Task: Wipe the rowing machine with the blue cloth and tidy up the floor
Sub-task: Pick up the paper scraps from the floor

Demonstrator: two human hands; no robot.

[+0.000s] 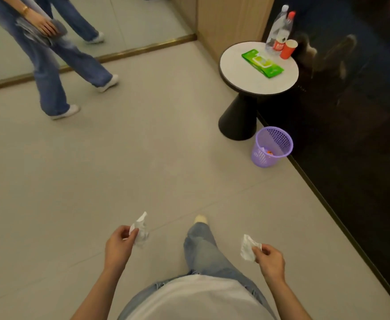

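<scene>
Step in hand: judged to be the floor-tidying half of the task, with picked-up litter being carried to a bin.
Left hand: pinched one crumpled white paper scrap between thumb and fingertips.
Right hand: pinched a second crumpled white paper scrap the same way; the two hands were held well apart, either side of the person's forward leg.
Bin: a small purple perforated plastic basket stood on the pale tiled floor, ahead and to the right, just beside the black cone foot of the round white-topped counter; a little rubbish lay inside.
Next move: probably called for stepping up to the basket and letting go of both scraps over its open mouth.
Look of the scraps: thin, light, creased and limp, likely to drift if dropped from high up.
Rowing machine and blue cloth: neither could be made out with certainty.
</scene>
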